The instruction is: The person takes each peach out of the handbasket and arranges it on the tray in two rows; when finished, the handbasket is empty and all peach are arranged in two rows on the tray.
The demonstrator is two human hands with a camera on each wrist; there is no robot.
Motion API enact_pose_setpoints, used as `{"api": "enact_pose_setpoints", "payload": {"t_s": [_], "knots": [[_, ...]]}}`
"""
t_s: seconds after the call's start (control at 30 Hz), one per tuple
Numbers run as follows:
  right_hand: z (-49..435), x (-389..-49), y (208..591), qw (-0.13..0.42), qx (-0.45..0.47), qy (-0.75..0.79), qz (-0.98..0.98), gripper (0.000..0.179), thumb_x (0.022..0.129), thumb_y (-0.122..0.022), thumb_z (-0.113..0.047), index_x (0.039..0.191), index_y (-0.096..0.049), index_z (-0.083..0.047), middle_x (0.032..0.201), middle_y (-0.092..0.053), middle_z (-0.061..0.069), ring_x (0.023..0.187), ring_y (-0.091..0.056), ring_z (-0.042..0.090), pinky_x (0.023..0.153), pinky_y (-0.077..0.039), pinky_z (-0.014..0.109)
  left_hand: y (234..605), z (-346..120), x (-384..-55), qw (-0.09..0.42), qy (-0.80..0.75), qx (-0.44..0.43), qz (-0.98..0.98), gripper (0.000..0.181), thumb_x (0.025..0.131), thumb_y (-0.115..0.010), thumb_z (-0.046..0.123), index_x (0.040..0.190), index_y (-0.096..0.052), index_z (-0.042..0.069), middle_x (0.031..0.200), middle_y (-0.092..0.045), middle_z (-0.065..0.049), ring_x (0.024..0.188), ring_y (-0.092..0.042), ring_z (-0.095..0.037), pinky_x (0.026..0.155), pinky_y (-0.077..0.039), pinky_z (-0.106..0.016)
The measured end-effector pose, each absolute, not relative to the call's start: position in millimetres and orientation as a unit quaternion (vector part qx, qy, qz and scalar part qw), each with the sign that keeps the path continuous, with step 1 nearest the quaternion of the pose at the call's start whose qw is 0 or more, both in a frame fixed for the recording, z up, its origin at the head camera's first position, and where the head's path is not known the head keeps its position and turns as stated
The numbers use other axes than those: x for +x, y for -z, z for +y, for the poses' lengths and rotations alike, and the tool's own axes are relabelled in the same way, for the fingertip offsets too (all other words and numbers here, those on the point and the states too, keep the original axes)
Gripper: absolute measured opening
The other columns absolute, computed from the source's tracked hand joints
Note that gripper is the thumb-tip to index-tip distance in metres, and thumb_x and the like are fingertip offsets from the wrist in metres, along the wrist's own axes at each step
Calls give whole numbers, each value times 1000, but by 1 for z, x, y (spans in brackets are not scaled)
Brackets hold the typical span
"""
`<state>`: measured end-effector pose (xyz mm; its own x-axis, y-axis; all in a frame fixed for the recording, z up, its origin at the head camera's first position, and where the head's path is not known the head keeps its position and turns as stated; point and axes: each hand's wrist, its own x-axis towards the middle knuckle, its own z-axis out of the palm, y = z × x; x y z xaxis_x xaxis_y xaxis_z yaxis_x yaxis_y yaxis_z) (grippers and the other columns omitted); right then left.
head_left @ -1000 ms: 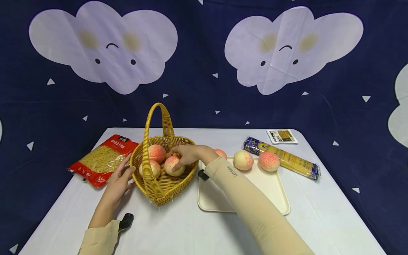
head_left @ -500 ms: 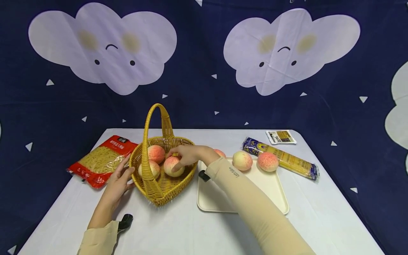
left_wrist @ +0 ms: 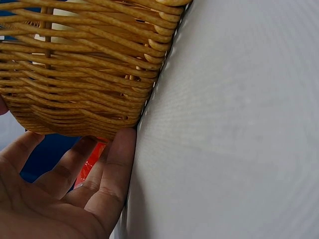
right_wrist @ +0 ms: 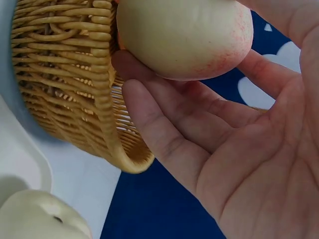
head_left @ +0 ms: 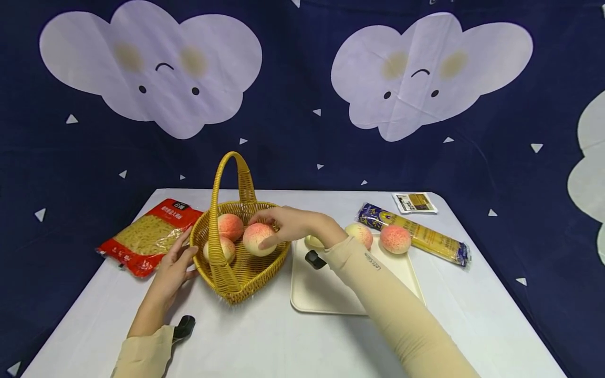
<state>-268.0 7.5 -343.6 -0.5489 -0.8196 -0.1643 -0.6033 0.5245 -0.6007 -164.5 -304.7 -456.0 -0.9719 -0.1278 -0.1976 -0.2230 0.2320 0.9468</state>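
In the head view my right hand (head_left: 295, 227) holds a pale peach (head_left: 258, 240) with a pink blush over the yellow wicker basket (head_left: 257, 283). The right wrist view shows the fingers and thumb around that peach (right_wrist: 184, 37), level with the basket's rim (right_wrist: 112, 99). Inside the basket lie a pinker peach (head_left: 230, 227) and a paler peach (head_left: 226, 251), partly behind the arched handle (head_left: 217, 210). My left hand (head_left: 172, 273) rests against the basket's left side. In the left wrist view its extended fingers (left_wrist: 117, 164) touch the woven wall (left_wrist: 79, 89) low down near the table.
Right of the basket, a cream tray (head_left: 326, 299) carries a pale peach (head_left: 360, 234), a pink peach (head_left: 396, 239) and another peach (head_left: 313, 241) mostly behind my right wrist. A red pasta bag (head_left: 153, 236) lies left; a spaghetti pack (head_left: 425, 236) and a small packet (head_left: 415, 202) lie right.
My right hand has risen a little and shifted right, lifting the peach slightly from its place in the basket. The left hand and basket stay nearly still.
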Motion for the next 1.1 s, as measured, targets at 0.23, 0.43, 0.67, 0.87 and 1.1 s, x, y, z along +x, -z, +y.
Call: {"api": "enact_pose_setpoints", "payload": {"t_s": [0.23,0.43,0.67,0.87,1.1], "knots": [[33,-259,339,190,-422,269,845,63,96,-81,-39,152,-58,-23,137,-68,-2,120,-62,14,107,-51,35,455,-304,-164,45,-610,-116,782,68,113,-46,45,173,-13,40,179,-20,-21,154,-42,-50,92,-63,-28],[55,-252,341,186,-411,313,836,60,94,-84,-33,148,-61,-20,124,-70,1,110,-66,15,93,-59,28,456,-305,-166,49,-618,-115,776,68,114,-45,42,173,-11,41,179,-18,-21,155,-40,-49,91,-63,-27],[80,-238,348,214,-351,370,833,55,93,-85,-33,143,-63,-31,130,-67,7,96,-77,24,84,-61,34,456,-304,-165,46,-622,-114,773,68,115,-44,40,173,-9,41,179,-18,-22,153,-40,-46,85,-60,-19],[97,-228,358,206,-341,413,819,53,94,-84,-31,142,-62,-30,133,-68,9,101,-79,19,92,-63,36,456,-304,-165,50,-624,-117,771,68,115,-44,40,173,-9,42,179,-17,-20,154,-39,-45,86,-61,-20],[109,-224,374,179,-350,405,825,54,95,-82,-30,144,-60,-22,130,-66,14,100,-79,18,91,-64,33,456,-305,-165,55,-624,-120,770,68,115,-45,41,173,-9,43,180,-17,-19,155,-39,-44,89,-62,-22]]}}
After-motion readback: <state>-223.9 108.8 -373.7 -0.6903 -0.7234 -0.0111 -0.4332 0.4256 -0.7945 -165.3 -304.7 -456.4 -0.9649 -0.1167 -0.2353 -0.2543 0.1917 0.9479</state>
